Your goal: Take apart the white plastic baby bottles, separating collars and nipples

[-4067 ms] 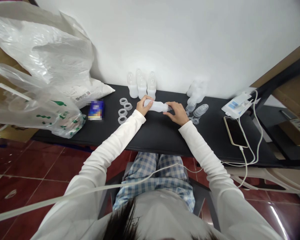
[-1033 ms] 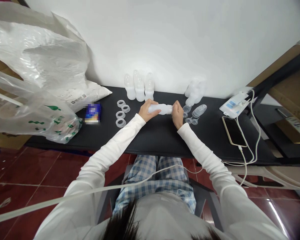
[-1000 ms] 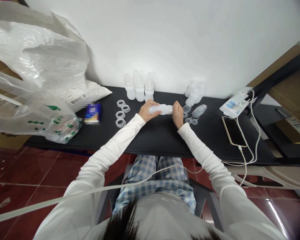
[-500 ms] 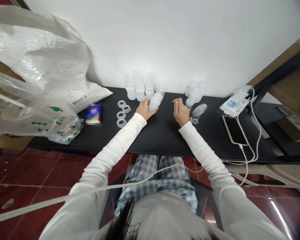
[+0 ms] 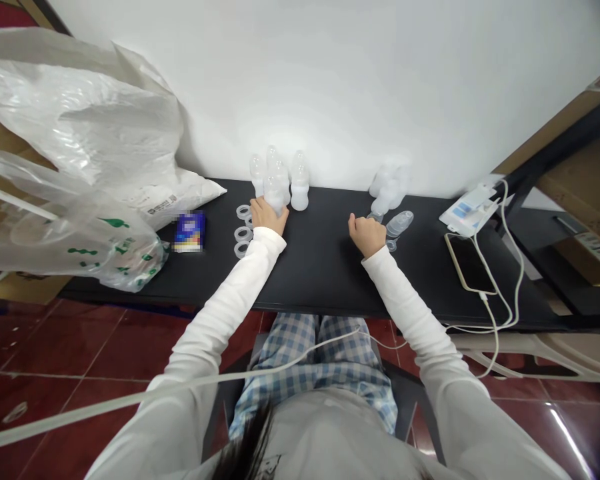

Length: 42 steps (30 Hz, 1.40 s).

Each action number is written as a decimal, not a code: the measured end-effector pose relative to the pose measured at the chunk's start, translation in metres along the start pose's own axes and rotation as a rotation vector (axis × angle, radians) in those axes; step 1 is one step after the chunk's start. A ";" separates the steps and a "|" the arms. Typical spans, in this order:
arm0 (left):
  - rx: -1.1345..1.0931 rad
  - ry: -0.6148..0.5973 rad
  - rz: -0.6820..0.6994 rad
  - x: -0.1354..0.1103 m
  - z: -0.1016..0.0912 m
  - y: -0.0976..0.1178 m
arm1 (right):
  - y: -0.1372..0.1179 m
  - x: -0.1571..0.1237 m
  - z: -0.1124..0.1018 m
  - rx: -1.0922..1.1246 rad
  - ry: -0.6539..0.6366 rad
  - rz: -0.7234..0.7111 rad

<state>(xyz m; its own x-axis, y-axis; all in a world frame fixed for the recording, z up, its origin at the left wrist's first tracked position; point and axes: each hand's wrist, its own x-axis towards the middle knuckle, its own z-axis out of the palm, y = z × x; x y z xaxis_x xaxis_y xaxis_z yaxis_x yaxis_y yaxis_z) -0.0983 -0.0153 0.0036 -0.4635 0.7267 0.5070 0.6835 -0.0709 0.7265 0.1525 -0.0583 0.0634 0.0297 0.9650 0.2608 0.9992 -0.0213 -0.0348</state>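
My left hand (image 5: 269, 216) is closed around the lower part of a small whitish bottle with a rounded translucent top (image 5: 276, 189). That bottle stands upright in front of similar bottles near the wall, one of them a bottle (image 5: 300, 183) just to the right. Beside the wrist lie several translucent rings (image 5: 243, 233), one partly covered by the hand. My right hand (image 5: 368, 235) is curled into a fist over the table, with nothing showing in it. Close to its right are a clear domed piece (image 5: 400, 223) and a smaller clear piece (image 5: 391, 245).
A pile of translucent white parts (image 5: 391, 183) is by the wall. At right, a phone (image 5: 470, 263) with cables lies near a white-and-blue packet (image 5: 470, 210). A blue packet (image 5: 189, 231) and large plastic bags (image 5: 95, 127) occupy the left. A cable (image 5: 190, 382) crosses above my lap.
My left hand has carried the bottle leftward from the middle of the table to the bottle group and turned it upright. My right hand has turned more palm-down and closed further.
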 end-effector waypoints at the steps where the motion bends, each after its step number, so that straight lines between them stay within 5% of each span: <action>1: 0.009 0.008 0.003 0.000 -0.001 0.000 | 0.000 -0.001 0.000 -0.003 -0.029 0.002; 5: 0.087 -0.017 0.014 0.001 -0.004 0.003 | -0.002 -0.002 0.001 0.004 -0.065 -0.007; 18: 0.584 -0.278 -0.134 -0.031 -0.020 0.030 | 0.009 0.007 0.027 0.066 0.096 -0.232; 29: 0.433 -0.227 0.068 -0.061 0.000 0.027 | 0.014 0.016 0.040 0.258 0.201 -0.282; 35: 0.147 -0.576 0.543 -0.059 0.008 0.041 | 0.008 0.018 0.041 0.502 0.362 -0.388; 37: 0.084 -0.599 0.622 -0.060 0.012 0.045 | 0.007 0.019 0.041 0.549 0.398 -0.399; 42: 0.146 -0.474 0.380 -0.056 0.019 0.046 | 0.007 0.018 0.041 0.575 0.418 -0.424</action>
<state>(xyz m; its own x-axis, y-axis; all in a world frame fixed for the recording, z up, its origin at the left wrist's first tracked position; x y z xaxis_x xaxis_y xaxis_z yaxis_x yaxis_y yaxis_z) -0.0303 -0.0463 -0.0003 0.1051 0.8956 0.4322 0.8369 -0.3144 0.4480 0.1589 -0.0305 0.0280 -0.2252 0.6815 0.6963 0.7610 0.5693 -0.3111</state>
